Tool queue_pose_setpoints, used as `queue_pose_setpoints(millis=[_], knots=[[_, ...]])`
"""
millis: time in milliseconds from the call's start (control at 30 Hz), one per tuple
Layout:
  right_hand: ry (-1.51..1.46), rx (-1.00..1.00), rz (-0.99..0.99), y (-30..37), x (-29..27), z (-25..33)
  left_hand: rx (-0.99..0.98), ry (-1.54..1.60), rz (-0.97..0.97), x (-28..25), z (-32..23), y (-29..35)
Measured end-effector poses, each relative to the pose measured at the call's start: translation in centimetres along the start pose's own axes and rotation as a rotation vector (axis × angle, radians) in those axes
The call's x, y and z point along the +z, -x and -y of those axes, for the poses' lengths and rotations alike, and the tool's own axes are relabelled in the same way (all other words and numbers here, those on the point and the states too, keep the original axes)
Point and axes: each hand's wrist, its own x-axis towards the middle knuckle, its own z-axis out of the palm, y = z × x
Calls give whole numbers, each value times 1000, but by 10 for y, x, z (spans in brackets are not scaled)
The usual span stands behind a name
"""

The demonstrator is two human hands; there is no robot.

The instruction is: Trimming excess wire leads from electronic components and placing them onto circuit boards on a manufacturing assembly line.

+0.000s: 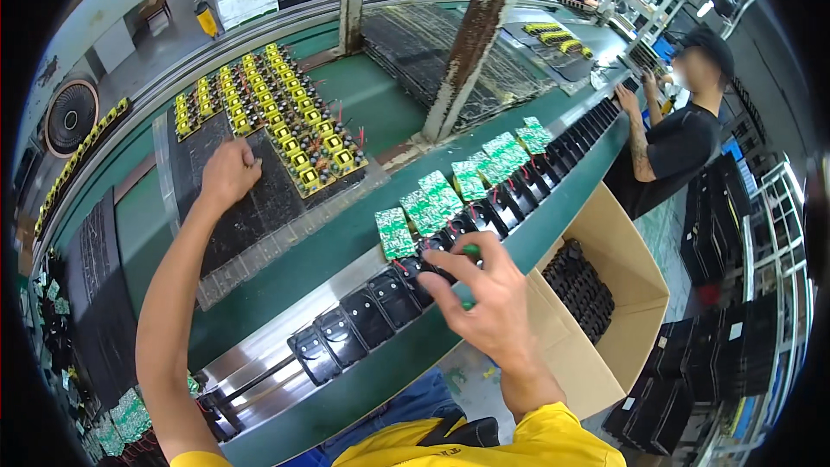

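Observation:
My left hand hovers over a black mat, its fingers curled in and nothing visible in them. Just beyond it stand rows of circuit boards with yellow-wrapped transformers. My right hand is at a row of black plastic casings, thumb and forefinger close to thin red wires. Something green shows between its fingers, too covered to name. Along the casings lie several green circuit boards, solder side up; the nearest board is just beyond my right fingertips.
An open cardboard box with black parts stands right of the bench. A rusty post rises behind the boards. At far right, a co-worker in black works at the row's end. A round fan stands at left.

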Motion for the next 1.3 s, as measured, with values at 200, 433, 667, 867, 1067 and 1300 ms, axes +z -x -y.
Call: queue_pose_setpoints(millis=[200, 433, 667, 867, 1067, 1300], knots=[[-51, -234, -76, -16, 20, 37, 112, 560, -54, -33, -58, 101], [-335, -275, 13, -21, 42, 82, 203, 706, -29, -143, -196, 243], [-583, -261, 40, 1, 29, 101, 435, 375, -97, -160, -201, 287], [-1236, 6, 353, 8, 25, 93, 132, 1055, 179, -155, -190, 313], [-1405, -27, 412, 20, 35, 90, 115, 1365, 274, -148, -192, 330], [-867, -229, -123, 41, 47, 99, -363, 1698, 309, -142, -208, 335]])
